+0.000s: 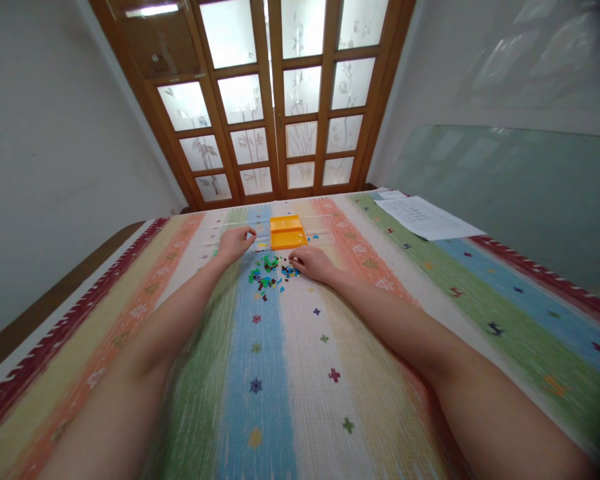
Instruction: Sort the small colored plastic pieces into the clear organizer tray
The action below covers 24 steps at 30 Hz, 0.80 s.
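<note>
A loose pile of tiny green, blue and dark red pieces (269,265) lies on the striped tablecloth between my hands. Just behind it stands an orange box (289,238) with a ridge across its middle. My left hand (235,244) hovers or rests left of the box, thumb and fingertips drawn together; whatever they hold is too small to make out. At the right edge of the pile is my right hand (314,263), its fingers bent and pinched close to the blue pieces. Its grip is too small to read.
Clear plastic (325,227) lies flat beside the box, with a few small blue pieces near it. White printed sheets (425,217) lie at the back right. A glass panel (510,193) leans along the right wall. Wooden glazed doors (279,120) stand beyond the table.
</note>
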Each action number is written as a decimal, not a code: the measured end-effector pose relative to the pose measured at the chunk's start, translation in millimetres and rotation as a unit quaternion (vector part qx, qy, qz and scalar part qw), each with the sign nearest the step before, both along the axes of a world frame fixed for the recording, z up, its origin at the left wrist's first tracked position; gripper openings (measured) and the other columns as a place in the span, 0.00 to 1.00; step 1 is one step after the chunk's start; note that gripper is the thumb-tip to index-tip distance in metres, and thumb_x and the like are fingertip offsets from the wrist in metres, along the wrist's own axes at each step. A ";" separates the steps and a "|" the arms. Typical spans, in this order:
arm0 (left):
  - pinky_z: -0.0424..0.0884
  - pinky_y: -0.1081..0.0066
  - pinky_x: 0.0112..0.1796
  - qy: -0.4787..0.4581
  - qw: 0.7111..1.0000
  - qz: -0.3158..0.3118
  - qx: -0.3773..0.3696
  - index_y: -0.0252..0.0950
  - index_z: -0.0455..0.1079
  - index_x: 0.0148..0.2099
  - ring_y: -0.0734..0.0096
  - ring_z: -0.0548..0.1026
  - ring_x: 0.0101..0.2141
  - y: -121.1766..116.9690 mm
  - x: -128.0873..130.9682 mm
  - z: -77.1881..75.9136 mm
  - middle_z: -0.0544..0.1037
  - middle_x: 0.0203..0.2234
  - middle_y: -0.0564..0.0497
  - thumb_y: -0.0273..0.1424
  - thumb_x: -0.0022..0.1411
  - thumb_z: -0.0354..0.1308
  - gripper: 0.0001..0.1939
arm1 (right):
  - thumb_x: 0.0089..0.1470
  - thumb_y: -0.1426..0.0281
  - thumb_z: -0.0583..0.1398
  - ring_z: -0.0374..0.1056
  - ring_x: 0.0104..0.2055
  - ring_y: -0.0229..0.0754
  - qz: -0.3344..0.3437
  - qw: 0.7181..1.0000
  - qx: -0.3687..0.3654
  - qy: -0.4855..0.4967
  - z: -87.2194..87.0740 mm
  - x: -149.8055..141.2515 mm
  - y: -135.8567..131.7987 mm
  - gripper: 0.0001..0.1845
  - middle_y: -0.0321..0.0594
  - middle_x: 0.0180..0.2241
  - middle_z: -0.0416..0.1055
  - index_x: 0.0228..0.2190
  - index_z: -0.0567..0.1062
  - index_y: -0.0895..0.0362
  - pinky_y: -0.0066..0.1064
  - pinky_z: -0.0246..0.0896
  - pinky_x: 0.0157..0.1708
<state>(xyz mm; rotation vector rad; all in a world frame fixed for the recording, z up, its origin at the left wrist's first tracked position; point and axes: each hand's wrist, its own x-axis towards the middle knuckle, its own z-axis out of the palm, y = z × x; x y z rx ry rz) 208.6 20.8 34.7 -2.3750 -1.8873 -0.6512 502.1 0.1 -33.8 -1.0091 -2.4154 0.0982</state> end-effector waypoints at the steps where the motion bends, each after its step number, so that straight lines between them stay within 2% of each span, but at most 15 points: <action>1: 0.63 0.69 0.35 -0.002 1.000 0.008 -0.001 0.40 0.81 0.49 0.63 0.74 0.34 4.2 -1.9 -4.8 0.80 0.32 0.48 0.39 0.67 0.56 0.17 | 0.63 0.71 0.61 0.72 0.39 0.43 0.000 1.000 -0.002 -0.001 0.2 0.1 -0.1 0.08 0.42 0.37 0.80 0.39 0.81 0.55 0.31 0.58 0.38; 6: 0.63 0.69 0.36 -0.001 0.998 0.050 -0.021 0.40 0.80 0.51 0.61 0.76 0.36 14.5 -3.4 -33.0 0.81 0.35 0.47 0.41 0.67 0.55 0.18 | 0.64 0.70 0.60 0.73 0.41 0.43 -0.002 1.000 -0.014 -0.007 3.5 0.2 -2.8 0.09 0.42 0.39 0.80 0.40 0.81 0.55 0.30 0.58 0.40; 10: 0.63 0.69 0.36 -0.009 0.997 0.069 -0.026 0.41 0.80 0.53 0.61 0.76 0.37 13.3 -3.4 -42.8 0.81 0.36 0.47 0.43 0.69 0.53 0.20 | 0.65 0.70 0.59 0.73 0.43 0.43 -0.005 1.000 -0.024 -0.012 5.1 -0.5 -4.9 0.10 0.43 0.41 0.80 0.41 0.82 0.55 0.30 0.59 0.42; 13: 0.64 0.69 0.36 -0.003 0.998 0.057 -0.027 0.41 0.80 0.52 0.61 0.77 0.37 7.9 -3.8 -40.4 0.82 0.36 0.47 0.43 0.69 0.52 0.20 | 0.65 0.69 0.60 0.73 0.43 0.44 -0.004 1.000 -0.022 -0.007 4.8 -1.0 -5.2 0.10 0.43 0.42 0.80 0.41 0.82 0.55 0.30 0.59 0.41; 17: 0.64 0.70 0.36 0.027 0.998 0.011 -0.048 0.41 0.81 0.52 0.63 0.77 0.35 -5.7 0.7 -31.5 0.82 0.34 0.48 0.42 0.69 0.54 0.19 | 0.65 0.69 0.60 0.73 0.43 0.44 0.000 1.000 -0.024 0.000 4.4 -1.7 -5.0 0.10 0.43 0.41 0.80 0.41 0.82 0.54 0.30 0.58 0.41; 24: 0.65 0.71 0.37 0.077 0.987 -0.123 -0.063 0.43 0.81 0.51 0.64 0.77 0.34 -42.8 35.2 -25.1 0.82 0.32 0.49 0.42 0.70 0.54 0.17 | 0.63 0.70 0.61 0.70 0.39 0.43 -0.015 1.000 -0.021 0.018 5.0 -2.3 -4.3 0.09 0.43 0.37 0.79 0.39 0.82 0.55 0.30 0.55 0.39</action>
